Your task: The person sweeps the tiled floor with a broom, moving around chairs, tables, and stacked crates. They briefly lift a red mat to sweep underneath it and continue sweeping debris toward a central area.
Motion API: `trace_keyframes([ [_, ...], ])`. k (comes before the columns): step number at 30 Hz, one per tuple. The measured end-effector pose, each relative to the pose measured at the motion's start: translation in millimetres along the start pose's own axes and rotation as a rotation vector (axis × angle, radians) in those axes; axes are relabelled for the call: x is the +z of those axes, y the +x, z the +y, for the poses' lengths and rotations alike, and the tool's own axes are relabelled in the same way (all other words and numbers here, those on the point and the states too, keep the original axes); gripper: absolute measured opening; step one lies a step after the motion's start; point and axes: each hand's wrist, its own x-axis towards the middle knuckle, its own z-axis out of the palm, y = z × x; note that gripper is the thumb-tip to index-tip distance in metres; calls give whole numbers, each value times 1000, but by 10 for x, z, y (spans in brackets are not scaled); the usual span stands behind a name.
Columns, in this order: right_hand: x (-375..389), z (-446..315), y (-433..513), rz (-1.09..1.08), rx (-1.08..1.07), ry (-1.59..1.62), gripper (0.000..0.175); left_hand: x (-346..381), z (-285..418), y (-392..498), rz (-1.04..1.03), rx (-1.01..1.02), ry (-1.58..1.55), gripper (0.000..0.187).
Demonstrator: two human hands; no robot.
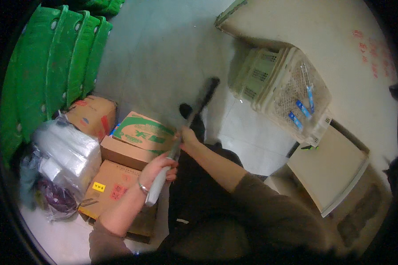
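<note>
A long, slim object [158,187], pale grey and thick at its near end, slants away from my body over my dark-clad legs. My left hand [159,169], with a metal bracelet at the wrist, is wrapped around this pale end. Farther along, my right hand [188,137] grips the narrower grey part, which is blurred, so the kind of object cannot be told. Its far end runs near my dark shoes. Just left of my hands lies a cardboard box with green print [144,132].
At left are stacked green plastic crates [58,59], a clear plastic bag of white packs [71,149] and a taped carton [93,114]. A cardboard box with yellow and red labels [111,182] lies nearer. At right, blue-labelled items [303,109] rest on stacked cream crates [262,76], beside a pale panel [328,165].
</note>
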Motion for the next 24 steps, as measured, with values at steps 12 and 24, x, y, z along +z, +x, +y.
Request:
trace_keyframes([
  [12, -205, -731, -68, 99, -121, 152, 10, 583, -61, -359, -104, -64, -455, 24],
  [24, 889, -1665, -449, -219, -225, -175, 14, 1391, 171, -585, -209, 44, -174, 41],
])
